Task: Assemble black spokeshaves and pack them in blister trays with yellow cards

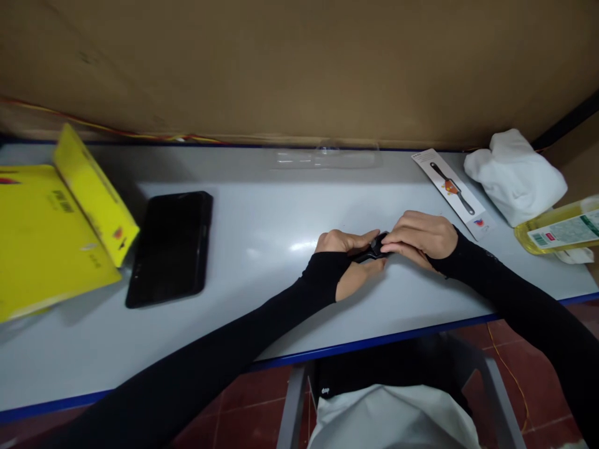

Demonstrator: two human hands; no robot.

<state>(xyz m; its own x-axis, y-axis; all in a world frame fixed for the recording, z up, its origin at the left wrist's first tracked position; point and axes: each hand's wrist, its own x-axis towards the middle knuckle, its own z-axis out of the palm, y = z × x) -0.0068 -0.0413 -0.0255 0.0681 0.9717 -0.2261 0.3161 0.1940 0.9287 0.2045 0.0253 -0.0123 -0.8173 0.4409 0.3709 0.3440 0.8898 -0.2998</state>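
My left hand (349, 262) and my right hand (421, 237) meet over the middle of the white table (262, 249), both closed around a small black object (373, 249) held between them. Only a bit of that object shows between the fingers; its shape is mostly hidden. Both arms wear black sleeves with thumb holes. A printed card (453, 193) showing a black-handled tool lies just beyond my right hand.
A black tablet (171, 246) lies left of centre. A yellow box with its lid open (51, 231) sits at the far left. A clear plastic shell (327, 156) lies at the back edge. White cloth (515, 174) and a bottle of yellow liquid (559, 231) are at the right.
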